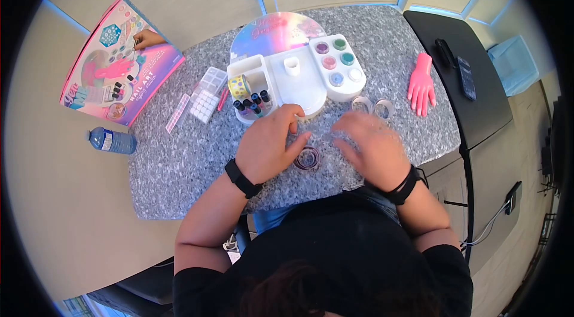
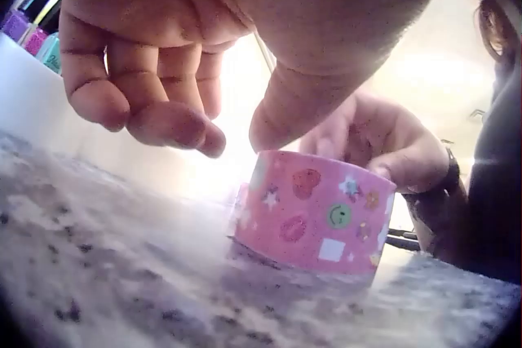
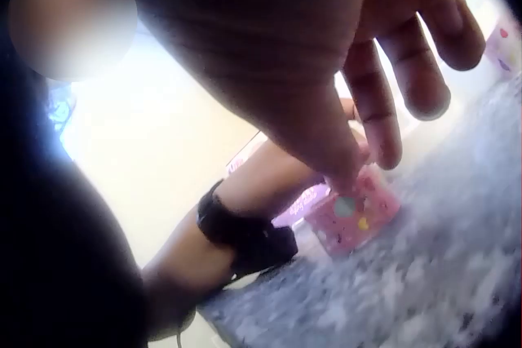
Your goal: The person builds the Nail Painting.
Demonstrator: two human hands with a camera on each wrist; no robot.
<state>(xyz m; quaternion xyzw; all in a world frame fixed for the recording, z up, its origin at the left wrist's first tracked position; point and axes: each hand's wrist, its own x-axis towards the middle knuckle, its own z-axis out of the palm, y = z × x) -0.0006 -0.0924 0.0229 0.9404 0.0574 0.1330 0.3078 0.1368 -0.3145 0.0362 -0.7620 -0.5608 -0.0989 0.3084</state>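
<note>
A pink roll of sticker tape [image 1: 307,158] with hearts, stars and a smiley [image 2: 339,216] stands on the speckled grey tabletop between the hands. My left hand [image 1: 266,143] hovers over it with loosely bent fingers, the thumb tip right above the roll's upper rim in the left wrist view. To the roll's right is my right hand [image 1: 376,149], slightly blurred, its fingers apart and pointing down. Neither hand grips anything. Beyond the right hand's fingers lie two more tape rolls [image 1: 383,109], one of them partly behind that hand.
Behind the hands stands a white nail studio stand [image 1: 296,87] with nail polish bottles [image 1: 256,107], a yellow tape roll [image 1: 238,86] and glitter pots [image 1: 329,62]. Left are a bead case [image 1: 205,106], a box [image 1: 122,66] and a water bottle [image 1: 112,140]. A pink model hand [image 1: 422,85] lies right.
</note>
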